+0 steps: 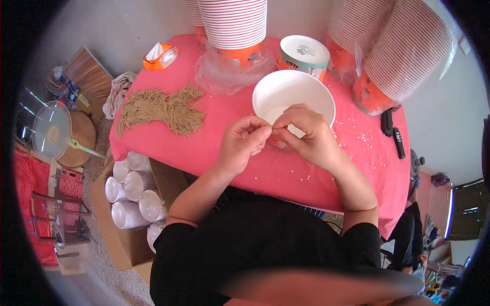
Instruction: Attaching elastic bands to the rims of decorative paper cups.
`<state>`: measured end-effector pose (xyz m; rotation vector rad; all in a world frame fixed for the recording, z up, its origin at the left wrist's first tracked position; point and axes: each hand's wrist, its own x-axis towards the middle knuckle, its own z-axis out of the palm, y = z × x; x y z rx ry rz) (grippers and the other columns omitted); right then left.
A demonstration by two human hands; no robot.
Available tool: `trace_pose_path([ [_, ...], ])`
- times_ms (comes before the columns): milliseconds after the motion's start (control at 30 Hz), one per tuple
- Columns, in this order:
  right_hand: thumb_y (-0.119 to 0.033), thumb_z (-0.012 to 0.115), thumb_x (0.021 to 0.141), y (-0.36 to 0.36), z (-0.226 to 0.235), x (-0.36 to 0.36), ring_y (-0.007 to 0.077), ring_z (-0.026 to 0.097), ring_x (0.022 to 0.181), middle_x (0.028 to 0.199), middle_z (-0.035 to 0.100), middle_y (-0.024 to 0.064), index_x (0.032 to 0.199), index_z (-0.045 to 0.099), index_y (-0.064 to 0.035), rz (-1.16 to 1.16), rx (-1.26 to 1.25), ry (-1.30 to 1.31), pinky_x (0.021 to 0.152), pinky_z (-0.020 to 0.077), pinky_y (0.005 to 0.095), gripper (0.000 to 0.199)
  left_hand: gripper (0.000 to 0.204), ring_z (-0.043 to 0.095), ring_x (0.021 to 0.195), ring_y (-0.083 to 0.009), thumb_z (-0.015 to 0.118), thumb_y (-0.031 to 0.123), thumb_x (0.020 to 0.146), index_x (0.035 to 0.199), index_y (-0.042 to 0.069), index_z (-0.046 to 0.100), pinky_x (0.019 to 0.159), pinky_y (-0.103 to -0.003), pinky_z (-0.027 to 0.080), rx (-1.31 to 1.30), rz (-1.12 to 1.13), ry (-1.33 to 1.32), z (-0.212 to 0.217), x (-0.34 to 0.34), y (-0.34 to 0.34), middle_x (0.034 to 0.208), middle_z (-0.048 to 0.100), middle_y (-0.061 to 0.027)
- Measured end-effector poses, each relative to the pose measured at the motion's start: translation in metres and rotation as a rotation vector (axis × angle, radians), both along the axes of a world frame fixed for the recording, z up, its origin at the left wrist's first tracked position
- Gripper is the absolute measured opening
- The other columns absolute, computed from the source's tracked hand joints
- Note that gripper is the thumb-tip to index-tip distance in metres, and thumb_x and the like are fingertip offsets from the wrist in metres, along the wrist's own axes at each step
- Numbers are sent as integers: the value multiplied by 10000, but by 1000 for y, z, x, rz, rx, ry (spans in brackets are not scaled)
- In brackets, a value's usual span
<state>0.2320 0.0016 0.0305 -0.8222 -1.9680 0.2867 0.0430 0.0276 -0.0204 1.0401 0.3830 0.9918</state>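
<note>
Two hands meet at the near rim of a white paper bowl (292,92) that stands on a pink tablecloth (229,127). The left hand (242,143) and the right hand (306,132) both have fingertips pinched together, touching each other right at the bowl's edge; whatever they pinch is too small to make out. The right hand covers part of the bowl's front wall.

Just behind the bowl sits an upturned printed bowl (304,55). A tall stack of bowls (232,23) rises behind, standing on crumpled clear plastic (224,69), and two more leaning stacks (403,51) crowd the right side of the table. A heap of tan string (163,109) lies to the left, well apart from the hands, with a small orange box (160,56) beyond it. Small white beads (357,135) scatter across the cloth near the bowl. Two black remotes (393,130) lie at the right. Below the table's left edge, a cardboard box (117,239) holds bundled white cups (132,194). A fan (51,132) stands on the floor.
</note>
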Motion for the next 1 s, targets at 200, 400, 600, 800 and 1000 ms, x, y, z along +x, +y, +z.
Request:
trace_pose_path([
  [200,15,710,715,-4,8,1,291,628,694,703,622,97,820,606,-35,-36,-53,-13,719,496,389,156,83,520,732,-20,647,69,928,990,17,628,617,-178,409,157,82,135,4,-1,-1,837,593,33],
  [400,59,698,688,-2,9,5,269,618,717,683,602,66,805,592,-41,-78,53,-120,859,505,412,186,64,519,761,-10,660,58,919,968,20,642,652,-176,409,142,117,176,7,-6,1,862,604,39],
  [600,62,687,686,0,9,6,265,609,647,667,584,62,791,578,-38,-88,87,-143,905,507,435,182,88,386,543,-10,626,78,930,983,8,619,463,-182,287,228,196,206,4,-4,1,689,504,52],
  [800,1,693,665,0,7,9,354,616,775,742,595,132,826,575,-31,-109,154,-233,795,498,439,202,65,464,691,9,654,76,929,965,24,639,585,-163,359,133,133,115,1,-13,6,797,569,63],
  [1000,-12,685,669,-1,9,11,362,612,775,739,593,142,837,569,-21,-92,136,-258,791,495,443,205,56,463,693,4,641,64,933,967,20,635,582,-171,355,211,167,106,2,-12,2,798,563,54],
])
